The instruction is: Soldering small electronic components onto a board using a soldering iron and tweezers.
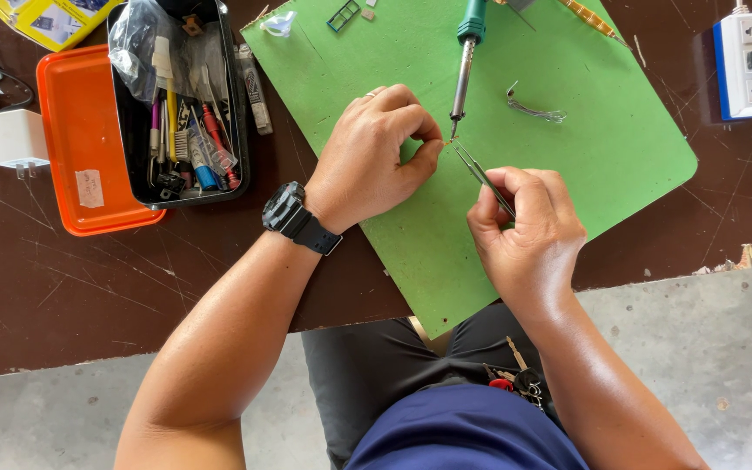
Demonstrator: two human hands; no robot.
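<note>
Right hand (524, 222) is pinched around tweezers (483, 177), thumb and fingers clamped on the back half, tips pointing up-left toward the left hand. Tweezer tips sit just beside the left thumb and forefinger, close together; whatever is between them is too small to see. Left hand (376, 157) is curled, thumb and forefinger pressed together on something tiny, can't tell what. It rests on the green mat (620, 148), with a ring on one finger and a black watch (293, 216) on the wrist. Soldering iron (465, 65) lies on the mat right above the pinch, green handle at the top edge, tip aimed down and ending just beside the left fingertips and tweezer tips. All three meet at one spot near the mat's centre. A bent metal clip (533, 109) lies on the mat to the right of the iron, apart from it. A small green frame part (342, 16) and a clear scrap sit at the mat's upper left corner. Left of the mat: black tray (241, 130) packed with tools and a plastic bag, set partly on an orange tray (80, 130). White charger (17, 139) further left. Power strip (746, 65) at upper right with a plug in it. Everything sits on a dark brown table (63, 287). Keys (515, 379) hang at the person's waist.
</note>
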